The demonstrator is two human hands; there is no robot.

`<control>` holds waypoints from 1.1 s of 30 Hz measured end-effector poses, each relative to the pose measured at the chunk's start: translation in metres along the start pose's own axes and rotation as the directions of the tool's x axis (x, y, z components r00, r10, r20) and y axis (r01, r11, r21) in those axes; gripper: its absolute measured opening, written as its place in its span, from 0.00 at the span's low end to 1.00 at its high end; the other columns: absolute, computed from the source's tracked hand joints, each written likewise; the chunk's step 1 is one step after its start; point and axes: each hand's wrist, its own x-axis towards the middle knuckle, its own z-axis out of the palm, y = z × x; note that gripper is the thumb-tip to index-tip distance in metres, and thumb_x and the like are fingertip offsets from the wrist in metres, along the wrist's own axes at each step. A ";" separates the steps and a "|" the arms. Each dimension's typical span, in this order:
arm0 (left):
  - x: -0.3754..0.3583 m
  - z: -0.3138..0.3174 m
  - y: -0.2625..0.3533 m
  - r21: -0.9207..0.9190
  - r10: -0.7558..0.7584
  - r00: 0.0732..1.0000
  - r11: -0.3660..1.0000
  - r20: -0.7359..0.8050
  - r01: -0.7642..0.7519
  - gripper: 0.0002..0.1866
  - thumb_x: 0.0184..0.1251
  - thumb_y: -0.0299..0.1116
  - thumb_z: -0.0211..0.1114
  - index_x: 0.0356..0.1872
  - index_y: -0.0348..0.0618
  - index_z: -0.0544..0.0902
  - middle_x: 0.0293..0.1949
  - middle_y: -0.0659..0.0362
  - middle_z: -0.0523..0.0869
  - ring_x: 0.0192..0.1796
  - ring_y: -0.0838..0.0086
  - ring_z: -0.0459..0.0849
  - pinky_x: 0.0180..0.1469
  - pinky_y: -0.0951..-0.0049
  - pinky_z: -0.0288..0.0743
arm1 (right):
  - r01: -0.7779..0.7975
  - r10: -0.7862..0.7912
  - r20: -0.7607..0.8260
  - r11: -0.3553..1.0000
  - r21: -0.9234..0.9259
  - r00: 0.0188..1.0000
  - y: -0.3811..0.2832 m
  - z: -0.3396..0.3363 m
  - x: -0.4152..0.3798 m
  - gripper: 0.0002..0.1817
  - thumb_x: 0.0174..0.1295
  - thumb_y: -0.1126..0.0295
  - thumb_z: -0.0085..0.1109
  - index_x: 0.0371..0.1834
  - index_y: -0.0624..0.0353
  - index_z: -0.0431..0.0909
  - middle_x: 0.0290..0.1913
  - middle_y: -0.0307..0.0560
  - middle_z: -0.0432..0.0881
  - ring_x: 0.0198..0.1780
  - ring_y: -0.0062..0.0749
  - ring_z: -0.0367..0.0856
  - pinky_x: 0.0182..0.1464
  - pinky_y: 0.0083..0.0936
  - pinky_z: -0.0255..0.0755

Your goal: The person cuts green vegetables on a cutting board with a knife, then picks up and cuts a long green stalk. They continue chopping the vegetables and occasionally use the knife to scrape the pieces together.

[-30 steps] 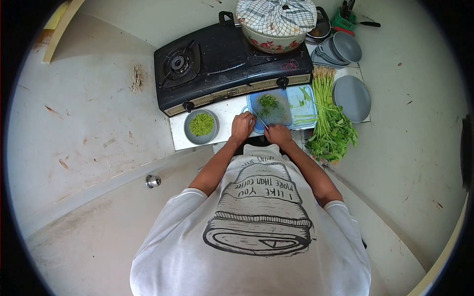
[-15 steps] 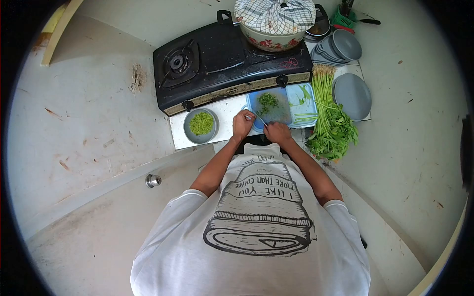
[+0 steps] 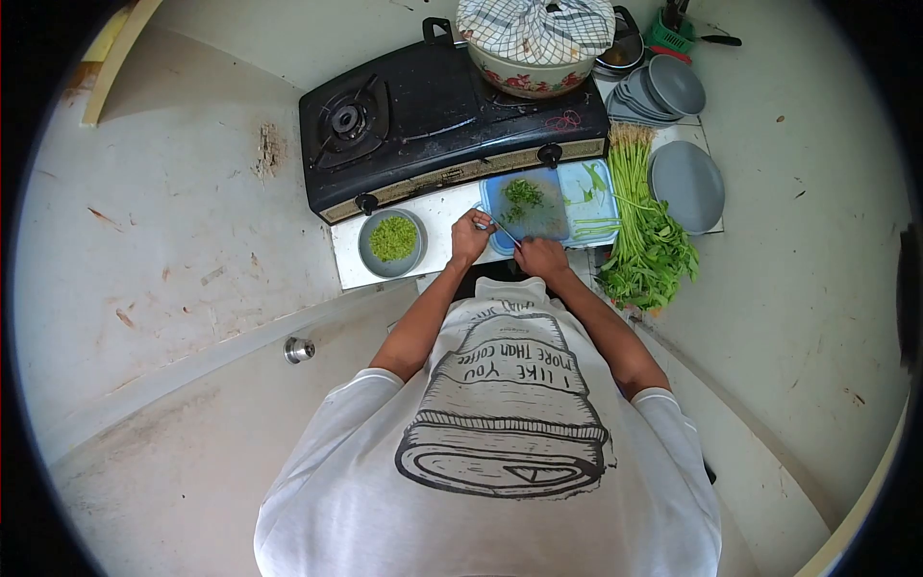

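My right hand (image 3: 542, 257) is closed around the handle of a knife (image 3: 507, 234), its thin blade slanting up and left over the near left corner of a blue cutting board (image 3: 548, 216). At the blade's tip is my left hand (image 3: 470, 237), fingers bent and pinched together; whether they grip the blade or a small piece is too small to tell. Chopped green leaves (image 3: 522, 195) lie in a pile on the board, beyond the knife. Left of my left hand stands a grey bowl (image 3: 419, 258) holding finely chopped light-green pieces (image 3: 392, 238).
A blue-rimmed tray (image 3: 604, 176) with loose leaves and stems lies under the board. Right of it rests a bunch of leafy stalks (image 3: 646, 231), beside a grey plate (image 3: 687, 188) and stacked grey bowls (image 3: 676, 87). Behind is a black gas stove (image 3: 413, 115) bearing a cloth-covered pot (image 3: 534, 79).
My left hand has shifted very slightly up and left near the knife tip, and its fingers have changed pose a little. My right hand keeps the knife in about the same place.
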 end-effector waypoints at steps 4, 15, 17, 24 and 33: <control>-0.002 -0.001 -0.002 -0.008 -0.037 0.999 0.999 -0.009 0.037 0.16 0.52 0.34 0.83 0.36 0.37 0.87 0.34 0.57 0.91 0.38 0.70 0.90 0.45 0.70 0.82 | 0.004 -0.006 -0.049 1.000 -0.027 0.999 -0.003 -0.002 0.002 0.20 0.69 0.55 0.56 0.33 0.62 0.86 0.33 0.62 0.89 0.36 0.55 0.91 0.41 0.49 0.84; 0.005 -0.005 -0.002 0.068 -0.046 0.999 0.997 0.020 0.045 0.21 0.52 0.42 0.85 0.34 0.38 0.85 0.31 0.56 0.89 0.35 0.69 0.88 0.43 0.68 0.81 | -0.018 0.018 -0.023 1.000 0.007 1.000 0.001 -0.005 -0.002 0.23 0.71 0.51 0.54 0.35 0.62 0.86 0.31 0.63 0.88 0.34 0.60 0.89 0.40 0.53 0.83; 0.005 -0.006 -0.001 0.079 -0.048 0.999 0.996 0.020 0.047 0.21 0.52 0.42 0.85 0.33 0.38 0.84 0.30 0.56 0.89 0.35 0.68 0.88 0.43 0.67 0.81 | -0.011 0.011 -0.040 1.000 0.005 0.999 -0.001 -0.004 -0.002 0.23 0.71 0.51 0.54 0.34 0.61 0.86 0.31 0.63 0.88 0.34 0.60 0.89 0.41 0.53 0.83; 0.005 -0.007 -0.007 0.045 -0.050 0.997 0.998 0.053 0.048 0.21 0.52 0.44 0.85 0.33 0.39 0.84 0.31 0.57 0.89 0.35 0.69 0.88 0.45 0.68 0.81 | -0.027 0.027 -0.034 1.000 -0.001 0.999 0.000 0.002 -0.001 0.24 0.71 0.51 0.54 0.33 0.61 0.87 0.31 0.63 0.88 0.34 0.59 0.89 0.41 0.52 0.83; 0.006 -0.006 0.000 0.056 -0.124 0.990 0.991 0.067 0.121 0.18 0.54 0.40 0.82 0.33 0.39 0.84 0.31 0.57 0.88 0.36 0.69 0.87 0.45 0.69 0.81 | -0.038 0.037 -0.041 0.999 -0.006 0.998 0.002 0.006 0.003 0.23 0.71 0.52 0.54 0.32 0.61 0.87 0.31 0.63 0.88 0.34 0.59 0.89 0.40 0.52 0.83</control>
